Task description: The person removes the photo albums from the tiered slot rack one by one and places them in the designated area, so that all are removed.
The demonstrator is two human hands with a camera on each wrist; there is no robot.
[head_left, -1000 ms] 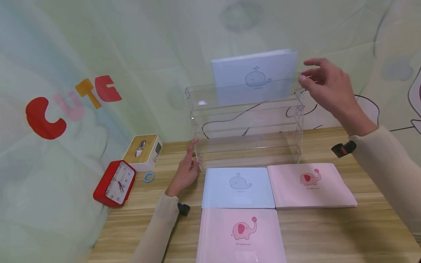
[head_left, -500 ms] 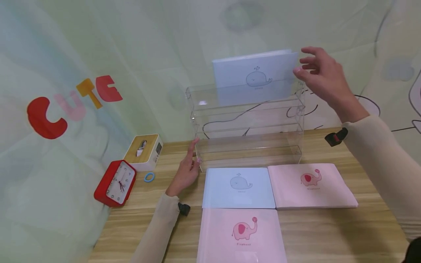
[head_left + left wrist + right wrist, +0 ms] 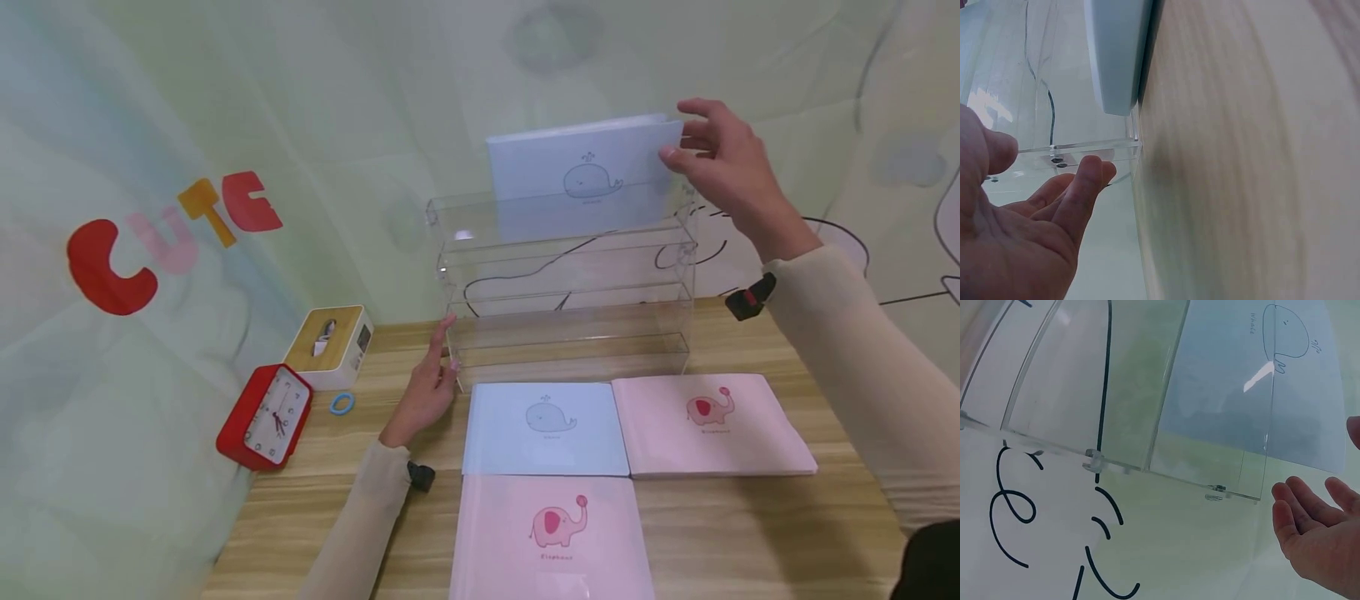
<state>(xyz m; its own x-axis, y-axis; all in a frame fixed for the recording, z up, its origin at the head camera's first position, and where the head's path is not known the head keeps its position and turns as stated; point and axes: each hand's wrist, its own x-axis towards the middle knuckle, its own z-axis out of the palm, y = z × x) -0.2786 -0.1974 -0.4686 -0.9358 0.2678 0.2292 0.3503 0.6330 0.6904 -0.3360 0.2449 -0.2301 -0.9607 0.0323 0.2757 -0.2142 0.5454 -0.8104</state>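
A clear acrylic rack [image 3: 570,321] with stepped tiers stands upright on the table. In its top tier leans a blue whale booklet [image 3: 525,167]. My right hand [image 3: 731,171] is at the booklet's upper right corner, thumb in front and fingers toward the back; in the right wrist view its fingertips [image 3: 1300,487] look apart from the cover. My left hand [image 3: 427,387] rests at the rack's left side, fingers fairly straight. In the left wrist view its fingers [image 3: 1088,181] lie against the outer side panel, with the thumb close to the panel's edge.
Before the rack lie another blue whale booklet [image 3: 502,429], a pink elephant booklet [image 3: 660,417] to its right and another pink elephant booklet [image 3: 495,525] nearer me. At left are a red alarm clock [image 3: 258,412], a wood-topped white box [image 3: 348,367] and a blue ring [image 3: 342,404].
My right hand has moved left and slightly up, from beside the rack's right upper corner to the whale booklet's corner. The left hand has stayed at the rack's side.
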